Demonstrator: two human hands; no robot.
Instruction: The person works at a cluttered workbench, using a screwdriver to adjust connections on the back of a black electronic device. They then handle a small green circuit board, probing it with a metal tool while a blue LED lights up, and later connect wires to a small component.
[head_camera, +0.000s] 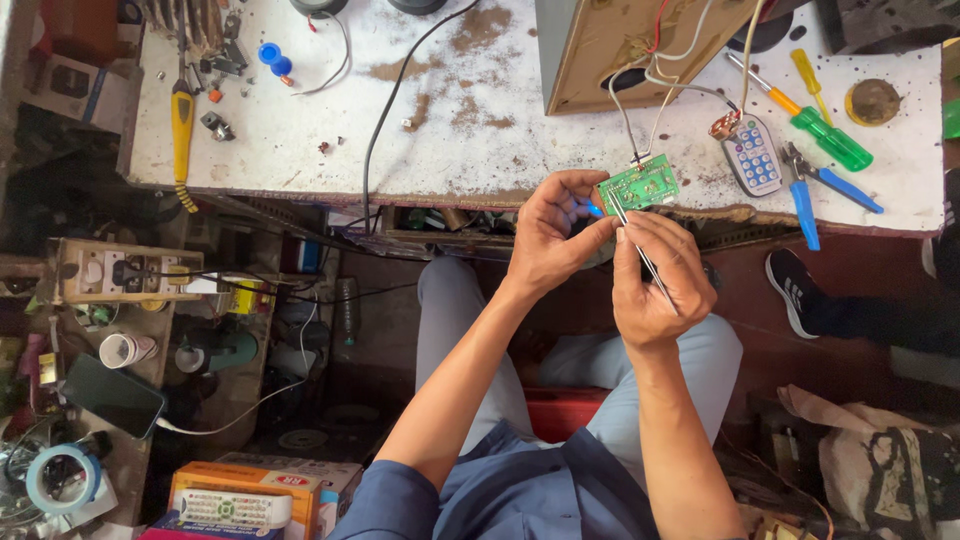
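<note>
Two hands work just off the bench's (500, 150) near edge. My left hand (548, 235) pinches the green circuit board (640, 184) between closed fingertips, keeping it level and steady. My right hand (655, 280) is closed on thin tweezers (640, 250), tips touching the board. Its wires (650, 110) run up to the wooden box (620, 45), so the board stays close.

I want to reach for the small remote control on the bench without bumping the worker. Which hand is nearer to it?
Right. The right hand is below and left of the remote control; the left hand sits farther left, holding the green circuit board.
</note>
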